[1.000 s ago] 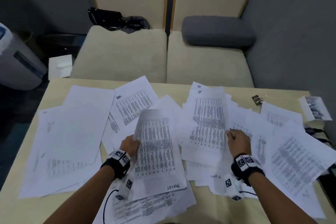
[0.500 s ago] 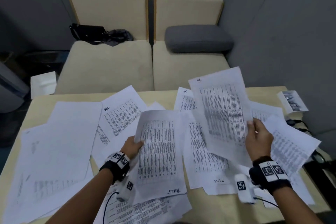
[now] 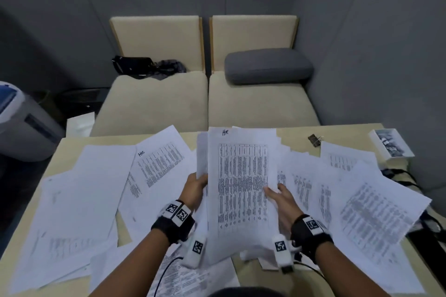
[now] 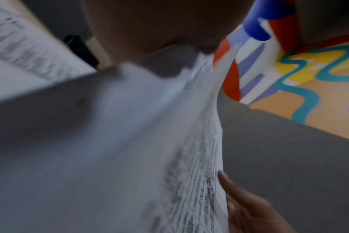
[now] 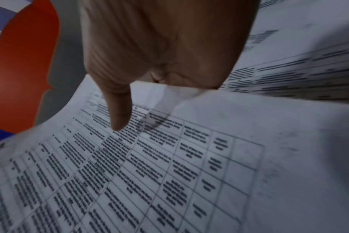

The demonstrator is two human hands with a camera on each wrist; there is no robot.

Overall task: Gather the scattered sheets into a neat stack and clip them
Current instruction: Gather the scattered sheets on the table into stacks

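Observation:
Many white printed sheets lie scattered over the beige table [image 3: 296, 132], in a pile at the left [image 3: 79, 200] and a fan at the right [image 3: 374, 212]. Above the table's middle I hold a few sheets [image 3: 241, 176] upright, the front one marked "HR". My left hand [image 3: 195, 184] grips their left edge. My right hand [image 3: 281, 196] pinches the front sheet's right edge, thumb [image 5: 118, 110] on the printed face [image 5: 169, 173]. A black binder clip [image 3: 314, 140] lies on bare table at the back right, away from both hands.
A small white box [image 3: 391, 142] of clips stands at the table's far right corner. Black cables [image 3: 398, 176] hang at the right edge. Two beige seats [image 3: 207, 103] with a grey cushion [image 3: 268, 65] and a black bag [image 3: 135, 65] stand behind the table.
My right hand lifted the "HR" sheet off the right side and brought it left, in front of the sheet my left hand holds. The left hand's sheet has risen more upright.

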